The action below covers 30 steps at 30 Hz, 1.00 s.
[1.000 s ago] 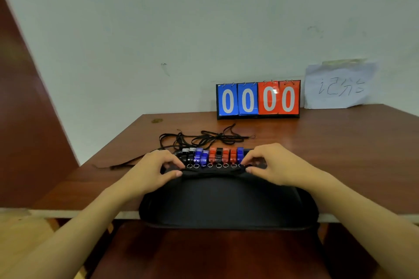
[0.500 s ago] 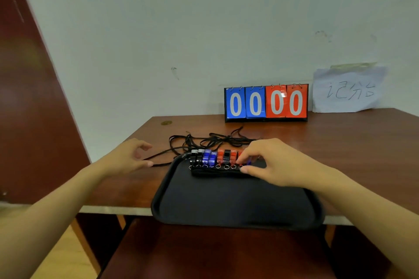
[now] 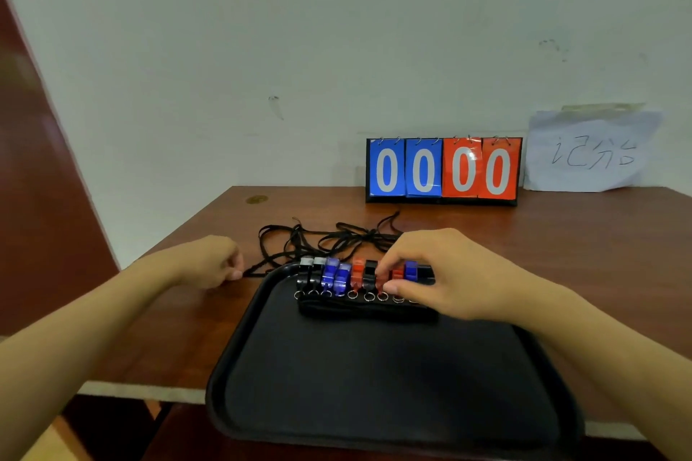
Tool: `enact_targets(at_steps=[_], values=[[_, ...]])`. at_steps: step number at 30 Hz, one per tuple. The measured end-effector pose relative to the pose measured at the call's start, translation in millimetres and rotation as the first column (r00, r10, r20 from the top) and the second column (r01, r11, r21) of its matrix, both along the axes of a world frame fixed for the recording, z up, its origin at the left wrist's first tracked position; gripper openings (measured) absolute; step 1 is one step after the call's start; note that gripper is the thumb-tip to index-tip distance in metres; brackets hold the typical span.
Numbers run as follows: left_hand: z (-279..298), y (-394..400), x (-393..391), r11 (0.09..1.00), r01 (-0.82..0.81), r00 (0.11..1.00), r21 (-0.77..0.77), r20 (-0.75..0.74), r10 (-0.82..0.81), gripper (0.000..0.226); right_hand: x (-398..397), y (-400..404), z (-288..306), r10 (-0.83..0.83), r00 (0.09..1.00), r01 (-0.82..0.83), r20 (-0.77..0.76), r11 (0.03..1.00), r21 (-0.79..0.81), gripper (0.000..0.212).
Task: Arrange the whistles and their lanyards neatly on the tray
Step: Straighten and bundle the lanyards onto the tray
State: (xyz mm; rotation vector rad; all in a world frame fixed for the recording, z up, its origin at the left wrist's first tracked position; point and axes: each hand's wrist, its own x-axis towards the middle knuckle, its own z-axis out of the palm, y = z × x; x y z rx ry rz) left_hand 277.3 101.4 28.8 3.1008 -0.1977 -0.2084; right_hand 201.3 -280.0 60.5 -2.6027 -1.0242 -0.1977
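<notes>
Whistles row left-right (rings toward person).

Soft, even indoor light is falling from above, leaving the wall greenish and dim. Glare is showing on the scoreboard at one o'clock. Wide-angle distortion is bending edges toward nine o'clock. Slight blur is softening the left hand and everything near the frame's border.

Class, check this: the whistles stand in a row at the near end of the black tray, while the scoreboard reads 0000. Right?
Not quite. The head view shows the whistles at the far end of the tray; the scoreboard does read 0000.
</notes>
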Motion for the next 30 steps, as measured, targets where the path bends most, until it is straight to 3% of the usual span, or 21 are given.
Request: enact_targets(at_steps=[3,5,6,8,11,15,20,22,26,30], values=[[15,-3,4,0.987,0.037,0.989,-0.158,0.147,-0.013,0.011,10,-3,2,0.008,1.000,-0.009,0.013,0.998,0.062,0.026],[34,-14,3,0.908,0.096,0.972,-0.407,0.234,0.002,0.005,19,-5,3,-0.003,1.000,0.000,0.030,0.995,0.101,0.025],[46,-22,1,0.817,0.113,0.974,-0.565,0.224,0.020,0.005,24,-6,4,-0.010,0.999,0.006,0.038,0.993,0.115,0.026],[69,-44,-4,0.543,0.105,0.992,-0.833,0.124,-0.002,0.015,34,-6,5,-0.017,0.999,0.012,0.028,0.987,0.161,0.027],[93,-82,-7,0.174,0.053,0.991,-0.983,0.030,-0.129,0.030,46,-4,9,-0.007,1.000,0.014,-0.031,0.970,0.241,0.028],[95,-128,-4,-0.038,-0.004,0.972,-0.999,0.005,-0.236,0.026,52,0,15,0.017,0.989,0.032,-0.147,0.946,0.324,0.036],[72,-154,2,-0.145,-0.092,0.937,-0.985,-0.036,-0.349,0.017,58,1,7,-0.102,0.992,0.124,-0.075,0.896,0.426,0.027],[64,-157,6,-0.171,-0.122,0.929,-0.978,-0.052,-0.366,0.018,62,0,3,-0.139,0.989,0.148,-0.051,0.904,0.402,0.032],[54,-160,13,-0.122,-0.105,0.909,-0.987,-0.046,-0.413,0.023,66,-3,-3,-0.133,0.991,0.123,0.018,0.955,0.270,0.016],[54,-151,28,-0.093,-0.087,0.906,-0.992,-0.040,-0.422,0.022,70,-17,-8,-0.125,0.992,0.118,0.012,0.958,0.262,0.024]])
